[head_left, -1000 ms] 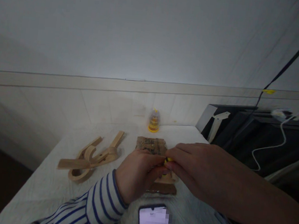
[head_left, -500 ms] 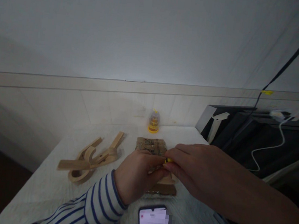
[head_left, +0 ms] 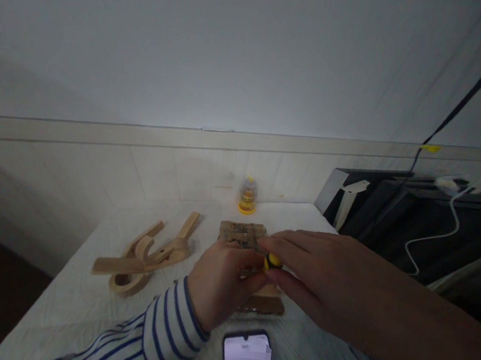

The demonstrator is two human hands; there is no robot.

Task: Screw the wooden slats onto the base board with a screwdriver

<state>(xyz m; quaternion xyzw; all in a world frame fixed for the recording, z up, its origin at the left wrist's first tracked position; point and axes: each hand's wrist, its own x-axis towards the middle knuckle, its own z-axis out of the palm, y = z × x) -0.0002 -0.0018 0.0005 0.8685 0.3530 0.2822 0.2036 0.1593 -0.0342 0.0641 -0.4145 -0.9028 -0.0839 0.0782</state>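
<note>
Over a brown cardboard package (head_left: 239,232), my two hands meet at a small yellow-and-black screwdriver (head_left: 273,260), of which only the handle end shows. My right hand (head_left: 306,264) is closed around that end with thumb and fingers. My left hand (head_left: 224,278) pinches at its other side, fingertips touching the black part; whatever else lies in that pinch is hidden. Beneath the hands, a pale wooden piece (head_left: 271,290) partly shows on the package. Curved light-wood parts (head_left: 146,262) lie crossed together to the left of my left hand.
A clear dome-shaped case with a yellow base (head_left: 248,197) stands at the back of the white-covered table (head_left: 69,294), near the wall. A lit phone (head_left: 248,352) lies at the front. Dark panels (head_left: 425,222) and a white cable (head_left: 454,225) are on the right.
My right hand has shifted its fingers on the screwdriver, so more of the yellow handle shows. My left hand has hardly moved.
</note>
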